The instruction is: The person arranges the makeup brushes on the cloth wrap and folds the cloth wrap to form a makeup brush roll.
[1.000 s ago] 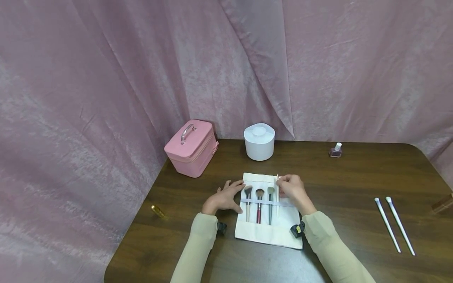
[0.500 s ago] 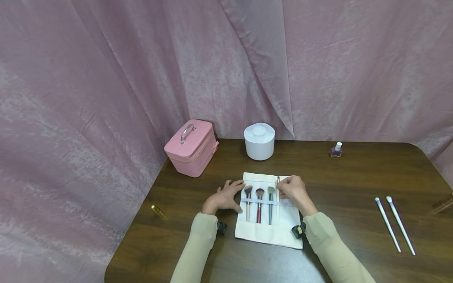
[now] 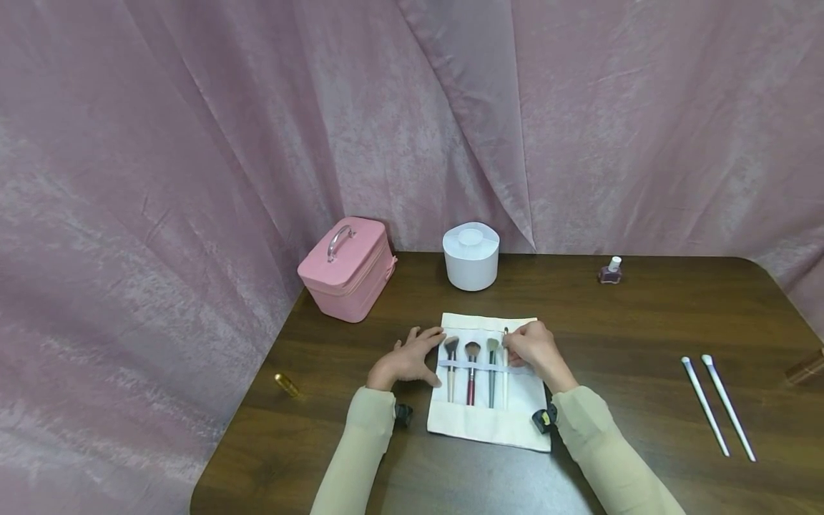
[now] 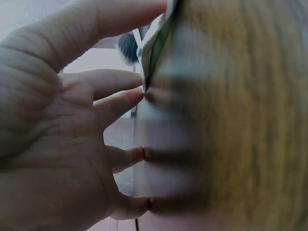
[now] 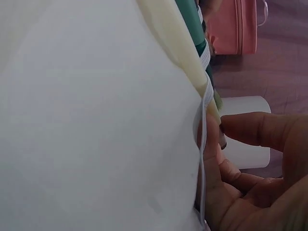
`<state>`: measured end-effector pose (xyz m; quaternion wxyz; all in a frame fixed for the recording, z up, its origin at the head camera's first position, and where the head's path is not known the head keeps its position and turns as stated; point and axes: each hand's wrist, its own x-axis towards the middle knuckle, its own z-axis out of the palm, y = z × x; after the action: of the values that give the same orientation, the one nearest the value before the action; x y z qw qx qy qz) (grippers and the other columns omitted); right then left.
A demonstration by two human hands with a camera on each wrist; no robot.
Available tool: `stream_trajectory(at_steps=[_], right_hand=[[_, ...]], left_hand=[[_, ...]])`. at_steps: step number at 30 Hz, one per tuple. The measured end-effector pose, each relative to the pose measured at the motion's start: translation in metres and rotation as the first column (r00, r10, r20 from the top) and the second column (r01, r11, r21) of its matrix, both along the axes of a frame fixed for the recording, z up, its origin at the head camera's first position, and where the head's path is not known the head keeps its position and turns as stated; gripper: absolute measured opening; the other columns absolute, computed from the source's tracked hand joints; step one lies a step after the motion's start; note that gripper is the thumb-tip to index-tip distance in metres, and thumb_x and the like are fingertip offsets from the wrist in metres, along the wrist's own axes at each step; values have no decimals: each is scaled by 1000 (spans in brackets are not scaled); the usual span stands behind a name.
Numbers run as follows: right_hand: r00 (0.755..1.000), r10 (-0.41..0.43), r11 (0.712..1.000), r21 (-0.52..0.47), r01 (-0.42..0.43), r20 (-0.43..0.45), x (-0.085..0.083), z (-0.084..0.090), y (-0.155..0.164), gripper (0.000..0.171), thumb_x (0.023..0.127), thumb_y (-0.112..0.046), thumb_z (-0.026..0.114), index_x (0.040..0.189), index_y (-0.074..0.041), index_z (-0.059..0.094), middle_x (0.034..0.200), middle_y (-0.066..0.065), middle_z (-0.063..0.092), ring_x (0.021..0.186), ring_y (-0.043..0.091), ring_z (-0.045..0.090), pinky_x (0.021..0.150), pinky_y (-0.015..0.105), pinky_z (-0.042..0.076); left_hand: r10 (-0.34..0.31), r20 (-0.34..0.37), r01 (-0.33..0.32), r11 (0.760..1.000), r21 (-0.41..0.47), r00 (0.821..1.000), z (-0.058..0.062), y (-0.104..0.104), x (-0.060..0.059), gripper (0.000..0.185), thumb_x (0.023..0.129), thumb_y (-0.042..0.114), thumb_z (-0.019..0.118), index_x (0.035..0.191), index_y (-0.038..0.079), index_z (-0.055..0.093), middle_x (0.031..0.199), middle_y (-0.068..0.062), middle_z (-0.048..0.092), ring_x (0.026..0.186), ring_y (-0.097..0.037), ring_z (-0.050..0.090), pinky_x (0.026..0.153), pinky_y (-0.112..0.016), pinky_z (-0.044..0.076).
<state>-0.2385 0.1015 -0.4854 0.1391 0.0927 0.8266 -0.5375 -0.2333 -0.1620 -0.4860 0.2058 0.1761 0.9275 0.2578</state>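
Note:
A white cloth brush roll lies unrolled on the table, with a pale elastic band across its middle. My right hand pinches a cream-handled makeup brush near its head, and the right wrist view shows the handle passing under the elastic. To its left a green-handled brush, a red-handled brush and a brush with a pale handle sit under the same band. My left hand rests at the roll's left edge, fingers spread; fingertips touch the tabletop in the left wrist view.
Two white brushes lie at the right of the brown table. Behind the roll stand a pink case, a white lidded container and a nail polish bottle. A gold tube lies at left.
The cream-handled brush has slid a little toward the near edge of the roll in my right hand's pinch. My left hand has stayed in place.

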Motion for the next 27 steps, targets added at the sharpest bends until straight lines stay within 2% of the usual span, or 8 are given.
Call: stream_trajectory(at_steps=[6, 11, 16, 27], right_hand=[[997, 48, 989, 144, -39, -57, 2, 3, 1, 28, 93, -12, 61, 70, 0, 67, 56, 3, 55, 48, 11, 53, 48, 23, 44], [988, 113, 953, 294, -77, -108, 5, 7, 1, 38, 91, -17, 62, 55, -9, 57, 50, -1, 47, 48, 13, 45, 47, 26, 33], [985, 162, 911, 393, -123, -67, 9, 12, 0, 36, 90, -21, 64, 57, -11, 56, 56, 1, 44, 58, 19, 46, 53, 32, 34], [971, 237, 869, 456, -193, -41, 13, 10, 0, 25, 86, -21, 68, 66, -7, 62, 65, 6, 54, 62, 21, 50, 56, 35, 38]], left_hand=[[-2, 10, 2, 1000, -7, 1000, 1, 1, 0, 92, 80, 16, 86, 158, 14, 37, 166, -4, 22, 153, -39, 4, 115, -69, 7], [-7, 7, 7, 1000, -10, 1000, 0, 0, 0, 92, 81, 16, 86, 158, 14, 37, 166, -3, 23, 153, -39, 3, 114, -70, 6], [-3, 6, 3, 1000, -2, 1000, 2, 1, 0, 91, 81, 15, 86, 158, 12, 37, 166, -3, 23, 153, -40, 5, 114, -70, 7], [3, 5, -3, 1000, -9, 1000, 1, 2, 0, 91, 80, 16, 87, 157, 12, 38, 166, -3, 24, 153, -39, 5, 115, -69, 7]])
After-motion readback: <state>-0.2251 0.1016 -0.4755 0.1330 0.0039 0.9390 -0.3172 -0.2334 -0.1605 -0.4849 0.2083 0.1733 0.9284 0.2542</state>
